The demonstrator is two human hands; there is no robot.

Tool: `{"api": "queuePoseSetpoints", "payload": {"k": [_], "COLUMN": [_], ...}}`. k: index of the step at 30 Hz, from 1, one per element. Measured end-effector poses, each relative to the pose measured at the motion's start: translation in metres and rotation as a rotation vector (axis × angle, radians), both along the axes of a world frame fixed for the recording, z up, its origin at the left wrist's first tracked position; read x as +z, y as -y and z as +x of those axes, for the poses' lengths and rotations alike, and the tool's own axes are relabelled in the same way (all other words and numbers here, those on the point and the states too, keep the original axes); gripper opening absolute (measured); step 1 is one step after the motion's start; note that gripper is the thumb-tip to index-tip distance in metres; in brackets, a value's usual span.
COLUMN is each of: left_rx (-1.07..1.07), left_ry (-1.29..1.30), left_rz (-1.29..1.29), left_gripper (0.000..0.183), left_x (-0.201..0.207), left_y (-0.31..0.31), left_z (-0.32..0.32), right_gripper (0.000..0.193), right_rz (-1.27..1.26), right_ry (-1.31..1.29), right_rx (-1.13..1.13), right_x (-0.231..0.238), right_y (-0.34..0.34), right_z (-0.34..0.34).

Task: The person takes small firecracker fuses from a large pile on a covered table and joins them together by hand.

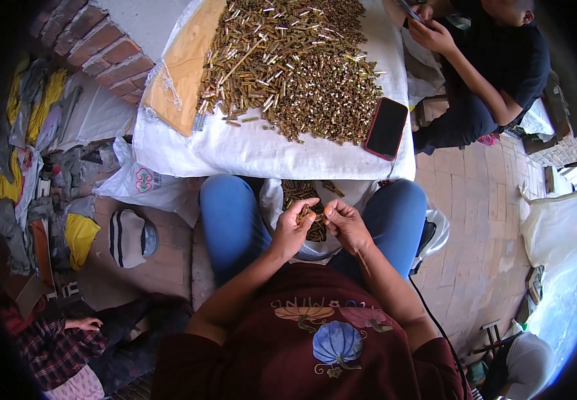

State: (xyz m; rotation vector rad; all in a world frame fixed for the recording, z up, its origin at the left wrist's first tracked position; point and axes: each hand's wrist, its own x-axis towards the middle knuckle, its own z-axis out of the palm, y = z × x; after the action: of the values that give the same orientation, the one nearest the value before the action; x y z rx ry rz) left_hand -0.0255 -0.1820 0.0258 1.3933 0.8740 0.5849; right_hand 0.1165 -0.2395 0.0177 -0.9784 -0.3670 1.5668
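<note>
Over an open white bag (272,200) between my knees, my two hands are close together. Several small brass-coloured metal pieces (305,213) rest in my left hand (291,230), whose fingers are curled round them. My right hand (348,227) pinches thumb against fingers beside it; what lies in that pinch is too small to make out. Longer brass-coloured pieces (295,191) fill the bag below, partly hidden by my hands. On the white-covered table (188,157) ahead lies a large heap of brass-coloured pieces (288,67), long ones at the left and short ones at the right.
A black phone (386,129) lies at the table's right edge, and a wooden board (185,63) borders the heap's left. A thin stick (242,59) rests on the heap. Another person (495,73) sits far right with a phone; a plaid sleeve (58,347) shows lower left. A cable (428,310) runs at my right.
</note>
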Motion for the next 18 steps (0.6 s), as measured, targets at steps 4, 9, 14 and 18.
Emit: {"api": "queuePoseSetpoints", "payload": {"k": [4, 9, 14, 18], "left_rx": [0.039, 0.066, 0.104, 0.146], "left_ry": [-0.006, 0.025, 0.027, 0.233], "left_rz": [0.021, 0.044, -0.139, -0.562], "left_gripper": [0.027, 0.027, 0.027, 0.033], "left_x": [0.002, -0.001, -0.008, -0.011], "left_y": [0.004, 0.008, 0.008, 0.0], "left_z": [0.004, 0.007, 0.007, 0.003], "right_gripper": [0.016, 0.015, 0.018, 0.023], "right_rz": [-0.023, -0.035, -0.101, -0.219], "right_ry": [-0.115, -0.194, -0.036, 0.045], "right_rx": [0.024, 0.062, 0.009, -0.051], "right_x": [-0.004, -0.011, -0.016, -0.016], "right_y": [0.002, 0.002, 0.003, 0.004], "right_z": [0.0, 0.001, 0.0, 0.008]}}
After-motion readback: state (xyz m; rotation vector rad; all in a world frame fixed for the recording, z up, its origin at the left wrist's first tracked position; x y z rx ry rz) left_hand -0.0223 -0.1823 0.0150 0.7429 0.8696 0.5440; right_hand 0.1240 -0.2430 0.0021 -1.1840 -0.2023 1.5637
